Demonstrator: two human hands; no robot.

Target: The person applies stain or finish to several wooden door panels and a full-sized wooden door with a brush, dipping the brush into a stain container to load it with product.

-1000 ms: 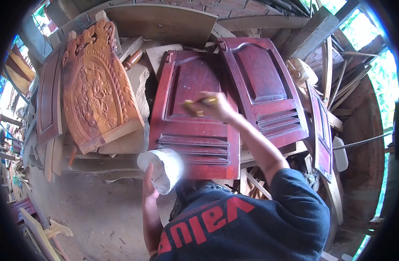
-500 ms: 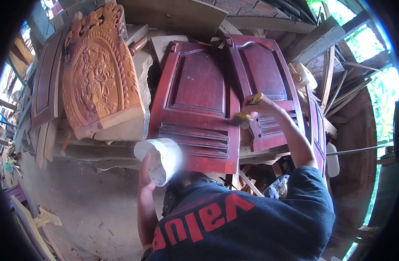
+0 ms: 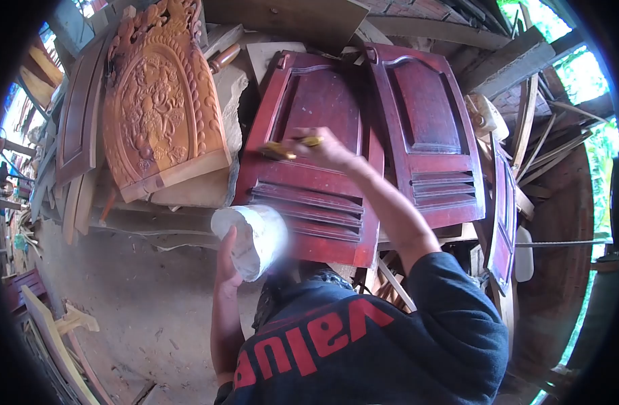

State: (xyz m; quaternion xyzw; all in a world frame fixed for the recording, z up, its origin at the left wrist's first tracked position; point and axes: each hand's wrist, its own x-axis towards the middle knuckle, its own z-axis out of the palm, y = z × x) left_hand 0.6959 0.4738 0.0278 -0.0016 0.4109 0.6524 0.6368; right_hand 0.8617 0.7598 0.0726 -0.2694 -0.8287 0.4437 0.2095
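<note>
My left hand (image 3: 229,260) is wrapped round the side of a whitish container (image 3: 255,237), held below the first red door panel (image 3: 321,111). A brush (image 3: 279,151) with a yellow handle is in my right hand (image 3: 326,147), over the left part of that same panel, above its slatted section. The bristles are smeared by motion, so contact with the wood cannot be made out. Beside it on the right leans a second red panel (image 3: 427,108) with a similar slatted section.
A carved wooden panel (image 3: 154,111) leans at the left, with a plain brown panel (image 3: 80,121) beside it. A plastic jug (image 3: 483,116) stands right of the doors. Timber beams (image 3: 512,64) and a narrow red panel (image 3: 502,209) are further right. Boards (image 3: 53,337) lie lower left.
My right hand and the brush have moved left, from the gap between the two red panels to the left side of the first one. The view has shifted slightly; my left hand still holds the container.
</note>
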